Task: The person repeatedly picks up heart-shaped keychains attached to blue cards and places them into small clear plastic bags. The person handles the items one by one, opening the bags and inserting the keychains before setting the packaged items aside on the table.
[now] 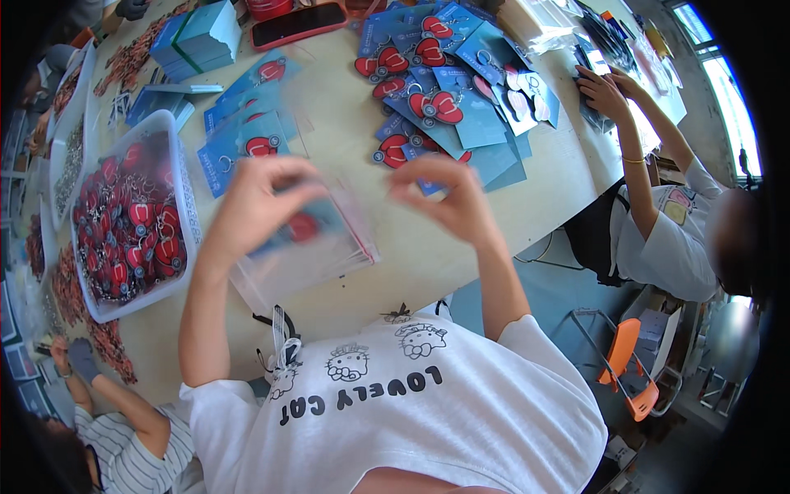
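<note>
Holding a thin clear plastic sleeve with a blue backing card and red bow-shaped keychain inside [309, 230], just above the pale tabletop [461, 247] near its front edge. Left hand [259, 202] pinched on the sleeve's upper left part, fingers curled over it; right hand [444, 198] raised beside the sleeve's upper right, fingertips drawn together, whether touching the film: cannot tell, motion blur. Judged light, floppy, slick; film likely to buckle or slide unless gripped at an edge where the stiffer card backs it. Keychain adds a small off-centre weight.

Lying beneath: stack of empty clear sleeves [296, 267]. Left of that: clear plastic tub of red keychains [183, 198]. Farther back: spread pile of blue cards carrying red bows [444, 107], red phone [298, 25], stack of blue cards [202, 37]. Co-worker's hands [605, 95] at far right edge of table, well apart.
</note>
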`<control>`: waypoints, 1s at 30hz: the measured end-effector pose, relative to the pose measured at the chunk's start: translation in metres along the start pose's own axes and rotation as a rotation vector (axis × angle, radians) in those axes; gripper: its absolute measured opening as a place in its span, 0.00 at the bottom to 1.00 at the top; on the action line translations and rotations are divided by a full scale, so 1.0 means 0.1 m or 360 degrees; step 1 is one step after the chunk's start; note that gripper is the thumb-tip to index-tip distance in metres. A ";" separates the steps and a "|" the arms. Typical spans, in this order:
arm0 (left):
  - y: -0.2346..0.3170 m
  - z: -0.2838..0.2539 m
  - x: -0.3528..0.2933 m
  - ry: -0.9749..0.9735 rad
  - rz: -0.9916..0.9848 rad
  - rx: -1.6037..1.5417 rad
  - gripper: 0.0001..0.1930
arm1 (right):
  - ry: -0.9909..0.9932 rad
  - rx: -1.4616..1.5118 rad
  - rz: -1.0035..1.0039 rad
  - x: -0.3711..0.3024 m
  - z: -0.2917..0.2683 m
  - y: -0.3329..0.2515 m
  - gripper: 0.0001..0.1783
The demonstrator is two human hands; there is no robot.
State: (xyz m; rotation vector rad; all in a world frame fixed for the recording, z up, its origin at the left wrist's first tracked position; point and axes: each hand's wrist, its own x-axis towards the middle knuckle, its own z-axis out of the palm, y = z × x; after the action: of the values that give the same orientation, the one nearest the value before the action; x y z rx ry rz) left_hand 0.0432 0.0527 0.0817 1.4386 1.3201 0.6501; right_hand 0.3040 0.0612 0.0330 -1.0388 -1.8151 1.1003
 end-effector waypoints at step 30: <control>1.02 0.46 1.15 0.0395 0.1064 0.0268 0.09 | 0.1036 0.1114 0.0039 0.16 -0.14 0.27 0.47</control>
State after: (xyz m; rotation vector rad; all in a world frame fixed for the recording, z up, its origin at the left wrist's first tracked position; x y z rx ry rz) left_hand 0.1518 0.1592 0.1326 2.0095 1.0802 1.2051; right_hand 0.3170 0.0884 0.0160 -0.8419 -0.8097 1.1152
